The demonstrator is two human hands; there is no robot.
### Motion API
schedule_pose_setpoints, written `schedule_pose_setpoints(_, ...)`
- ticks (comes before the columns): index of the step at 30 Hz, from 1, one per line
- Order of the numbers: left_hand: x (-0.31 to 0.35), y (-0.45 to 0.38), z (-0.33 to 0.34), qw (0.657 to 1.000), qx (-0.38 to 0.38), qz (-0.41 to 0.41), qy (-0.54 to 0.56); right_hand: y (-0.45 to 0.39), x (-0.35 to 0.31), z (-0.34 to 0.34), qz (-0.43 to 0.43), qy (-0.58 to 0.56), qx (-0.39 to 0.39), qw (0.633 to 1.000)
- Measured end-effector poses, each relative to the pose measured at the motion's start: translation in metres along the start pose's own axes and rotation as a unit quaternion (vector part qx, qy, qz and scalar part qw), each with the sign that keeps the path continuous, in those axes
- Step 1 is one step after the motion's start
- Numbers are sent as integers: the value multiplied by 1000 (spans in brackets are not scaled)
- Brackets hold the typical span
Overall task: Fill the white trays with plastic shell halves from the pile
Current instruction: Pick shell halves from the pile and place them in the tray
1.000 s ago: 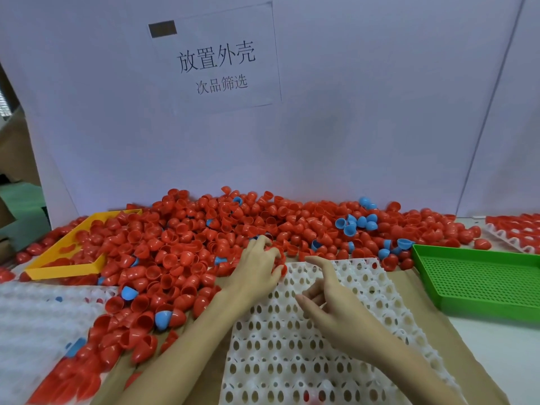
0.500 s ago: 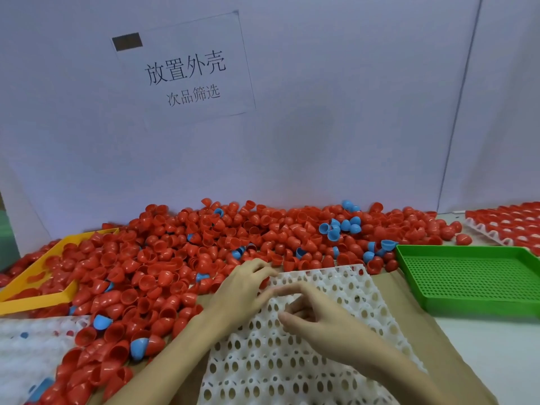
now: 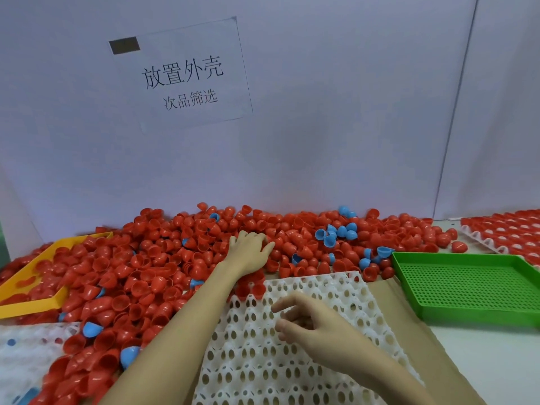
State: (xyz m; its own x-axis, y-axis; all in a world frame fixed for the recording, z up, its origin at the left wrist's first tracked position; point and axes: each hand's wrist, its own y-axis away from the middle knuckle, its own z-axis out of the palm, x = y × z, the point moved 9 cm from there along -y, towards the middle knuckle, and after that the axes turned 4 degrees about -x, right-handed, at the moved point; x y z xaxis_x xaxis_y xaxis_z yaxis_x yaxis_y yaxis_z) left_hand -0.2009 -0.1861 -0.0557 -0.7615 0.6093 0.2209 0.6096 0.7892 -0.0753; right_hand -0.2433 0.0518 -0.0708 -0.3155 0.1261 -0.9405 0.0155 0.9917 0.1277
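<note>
You are looking at three white trays (image 3: 306,355), one green tray (image 3: 467,287), one yellow tray (image 3: 32,306) and one paper sign (image 3: 181,74); the shells in the pile (image 3: 163,258) are too many to count, mostly red, some blue.

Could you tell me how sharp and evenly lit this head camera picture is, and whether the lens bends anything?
Head view: light is soft and even, no glare on the red shells; a faint shadow lies on the wall. The sign reads sharp. The right hand looks slightly blurred. Wide-angle bending slants the wall seam and stretches the green tray.
</note>
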Motion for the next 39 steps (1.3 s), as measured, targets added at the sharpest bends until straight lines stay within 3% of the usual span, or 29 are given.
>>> schedule_pose_setpoints(3, -3, 1, 0, 999, 25, 6, 44, -1, 0, -1, -5, 14, 4, 1000)
schedule_pose_setpoints(5, -2, 14, -11, 993, 86, 20, 72, -1, 0, -1, -7, 16, 5, 1000)
schedule_pose_setpoints(9, 16, 68, -42, 956, 194, 106, 193, -1, 1, -2, -6, 2, 10, 1000)
schedule_pose_setpoints(13, 41, 137, -59, 917, 206, 178, 293, -1, -2, -9, -22, -49, 55, 997)
schedule_pose_setpoints(17, 48, 194, -58, 891, 211, 189, 356, 2, -12, -21, -49, -185, 114, 975)
schedule_pose_setpoints(20, 41, 219, -49, 868, 190, 172, 426, 5, -20, -22, -44, -196, 81, 976)
schedule_pose_setpoints(24, 28, 228, -45, 847, 167, 133, 488, 12, -32, -8, -59, -93, -34, 993)
schedule_pose_setpoints(27, 29, 230, -49, 840, 167, 137, 498, 16, -39, 1, -88, -75, -64, 991)
schedule_pose_setpoints(35, 27, 237, -52, 866, 213, 115, 439, 14, -40, -9, -108, -22, 18, 994)
schedule_pose_setpoints(39, 27, 235, -48, 869, 198, 104, 441, 14, -39, -10, -109, -28, 24, 993)
